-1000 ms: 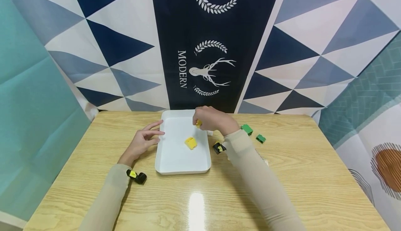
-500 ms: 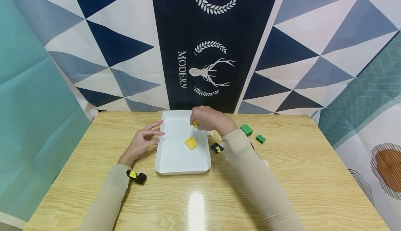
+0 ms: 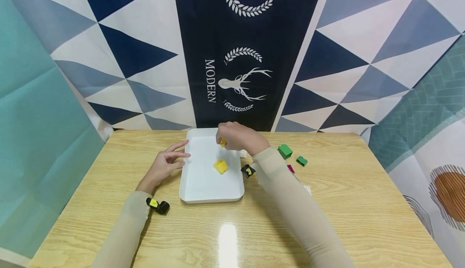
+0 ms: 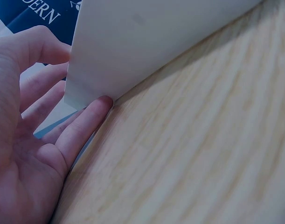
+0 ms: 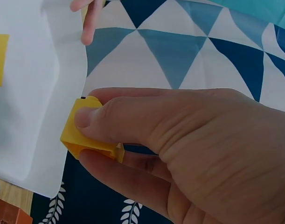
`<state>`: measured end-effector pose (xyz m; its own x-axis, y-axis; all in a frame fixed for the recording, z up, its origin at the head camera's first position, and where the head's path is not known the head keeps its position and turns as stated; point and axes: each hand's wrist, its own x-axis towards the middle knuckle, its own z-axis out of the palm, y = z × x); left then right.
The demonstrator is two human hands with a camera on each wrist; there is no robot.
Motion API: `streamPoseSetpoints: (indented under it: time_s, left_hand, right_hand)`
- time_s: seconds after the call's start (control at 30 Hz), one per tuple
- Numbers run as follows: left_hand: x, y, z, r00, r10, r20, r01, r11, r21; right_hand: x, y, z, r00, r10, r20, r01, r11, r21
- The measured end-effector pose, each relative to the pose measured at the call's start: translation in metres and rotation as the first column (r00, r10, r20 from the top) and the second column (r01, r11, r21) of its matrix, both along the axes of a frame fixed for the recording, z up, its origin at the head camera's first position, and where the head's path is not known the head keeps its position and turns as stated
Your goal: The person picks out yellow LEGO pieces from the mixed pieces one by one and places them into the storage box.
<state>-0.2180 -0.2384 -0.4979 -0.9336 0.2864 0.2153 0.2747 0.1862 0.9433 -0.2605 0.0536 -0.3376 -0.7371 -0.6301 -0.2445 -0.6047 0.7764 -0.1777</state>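
A white rectangular tray (image 3: pixel 212 187) lies on the wooden table, its outer wall (image 4: pixel 133 46) filling the top of the left wrist view. Relaxed fingers of my left hand (image 3: pixel 168 164) touch the tray's left side. My right hand (image 3: pixel 241 138) is above the tray's far right part, pinching a yellow toy brick (image 5: pixel 88 126) between thumb and fingers. That brick is mostly covered in the head view, where only a bit shows under the fingers. Inside the tray, around its middle, sits another yellow toy brick (image 3: pixel 220 166).
Two green bricks, one larger (image 3: pixel 285 151) and one smaller (image 3: pixel 302 160), lie right of the tray. Partly behind the right forearm are a magenta piece (image 3: pixel 290 168) and a white piece (image 3: pixel 307 189). An orange-brown brick (image 5: pixel 11 214) shows at the right wrist view's corner.
My right hand has shifted a little to the left over the tray, still pinching the yellow brick. Its forearm uncovers the magenta piece. The left hand stays in place.
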Motion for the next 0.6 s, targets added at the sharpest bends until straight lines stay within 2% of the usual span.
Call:
streamPoseSetpoints:
  time_s: [0.6]
  left_hand:
    - [0.0,0.001,0.001,1.0,0.01,0.001,-0.01,1.0,0.0]
  right_hand:
    - [-0.012,-0.005,0.002,0.998,0.021,-0.054,-0.02,1.0,0.014]
